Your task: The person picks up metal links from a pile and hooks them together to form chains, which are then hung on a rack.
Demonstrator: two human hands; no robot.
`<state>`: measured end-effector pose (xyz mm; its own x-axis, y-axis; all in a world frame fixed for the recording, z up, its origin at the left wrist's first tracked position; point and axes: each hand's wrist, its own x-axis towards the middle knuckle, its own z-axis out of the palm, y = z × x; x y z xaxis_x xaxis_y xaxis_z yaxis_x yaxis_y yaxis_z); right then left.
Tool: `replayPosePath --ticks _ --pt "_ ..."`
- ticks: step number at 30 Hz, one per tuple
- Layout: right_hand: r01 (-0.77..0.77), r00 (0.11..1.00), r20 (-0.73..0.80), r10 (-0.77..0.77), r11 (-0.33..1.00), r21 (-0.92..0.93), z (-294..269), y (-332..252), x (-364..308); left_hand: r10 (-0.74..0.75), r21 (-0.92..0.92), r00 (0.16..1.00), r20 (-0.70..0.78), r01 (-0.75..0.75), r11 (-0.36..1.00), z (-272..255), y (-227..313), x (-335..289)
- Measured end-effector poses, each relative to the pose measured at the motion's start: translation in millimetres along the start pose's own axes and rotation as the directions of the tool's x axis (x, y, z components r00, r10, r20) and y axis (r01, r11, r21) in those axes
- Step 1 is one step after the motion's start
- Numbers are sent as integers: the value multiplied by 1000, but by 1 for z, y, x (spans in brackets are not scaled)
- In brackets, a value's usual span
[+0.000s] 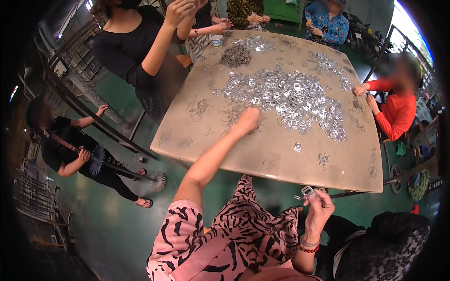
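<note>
My left hand (249, 120) reaches out over the table, above thin wire pieces (234, 114) at the near left edge of a big pile of silvery metal buckles (295, 96). Motion smears its fingers, so I cannot tell what is in them. Near my body, just off the table's front edge, my right hand (319, 206) is closed on a metal buckle (307, 190) held between the fingertips. Small metal bits hang beside that buckle, too small to make out. One loose buckle (297, 147) lies apart from the pile, towards me.
The brown table (215, 159) also bears a dark heap of small metal parts (235, 56), a white-and-blue cup (216, 40) and scattered wire clusters (324, 159). Several people stand or sit around it, including one in red (398, 105) at right. A dark metal rail (89, 112) runs along the left.
</note>
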<state>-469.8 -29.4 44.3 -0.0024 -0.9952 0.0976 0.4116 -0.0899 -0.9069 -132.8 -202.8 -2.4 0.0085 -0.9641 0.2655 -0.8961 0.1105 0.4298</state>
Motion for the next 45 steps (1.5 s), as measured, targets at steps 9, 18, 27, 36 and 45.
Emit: replayPosePath --ticks 9,18,27,36,45 --pt "-81 990 -122 68 991 -108 7 12 -1 391 -780 917 72 -193 595 -34 180 -124" --pt "163 982 18 -188 797 -581 -11 26 0 335 -621 930 -154 -354 699 7 198 -142" --pt "-61 998 -5 68 856 -514 -9 27 72 147 -689 985 -87 -166 705 13 178 -151" --pt "392 918 391 -63 281 -876 -9 152 197 36 -744 997 -71 -77 664 20 171 -167" --pt "118 972 182 147 364 -924 -11 111 159 16 -789 997 -72 -67 611 29 160 -165"
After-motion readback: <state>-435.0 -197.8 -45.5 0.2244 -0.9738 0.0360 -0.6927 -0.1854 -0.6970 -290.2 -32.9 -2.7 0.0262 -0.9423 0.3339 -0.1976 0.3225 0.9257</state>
